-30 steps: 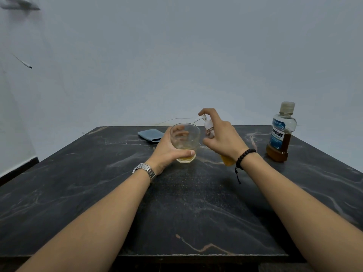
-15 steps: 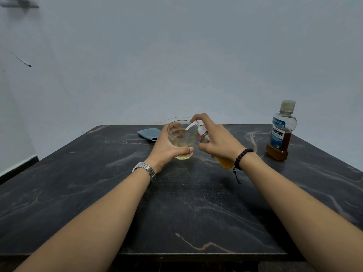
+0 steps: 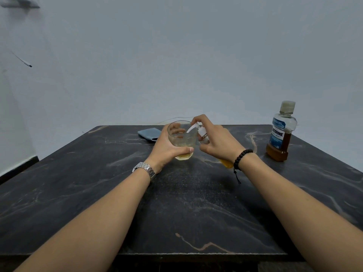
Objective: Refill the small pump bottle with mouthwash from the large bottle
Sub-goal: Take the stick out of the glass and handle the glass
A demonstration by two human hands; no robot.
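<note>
**Inspector:** Report the hands.

**Assistant:** The left hand (image 3: 167,146) is wrapped round a clear glass (image 3: 181,139) near the middle of the table (image 3: 196,213), thumb across its near wall, fingers showing through the far side. The glass rests on, or just above, the tabletop; I cannot tell which. A shallow amber layer lies in its base.

**Inspector:** And the other?

**Assistant:** The right hand (image 3: 218,141) grips the small pump bottle (image 3: 202,134), tilted left so the white nozzle reaches over the rim of the glass. The forefinger is curled on top of the pump head; the other fingers close round the body. The amber lower end of the bottle shows beneath the wrist.

**Inspector:** The supply?

**Assistant:** The large bottle (image 3: 280,132) stands upright at the far right, well apart from both hands, cap on, amber liquid filling roughly its lower part.

**Inspector:** Progress?

**Assistant:** In my judgement the person is pumping into the glass, either testing the pump or emptying it. The pump head is fitted and the large bottle capped, which points to the refill being done, though the fill level is mostly hidden.

**Inspector:** Outstanding?

**Assistant:** At most, setting both items down. A blue pouch (image 3: 149,133) lies at the far edge, untouched.
</note>
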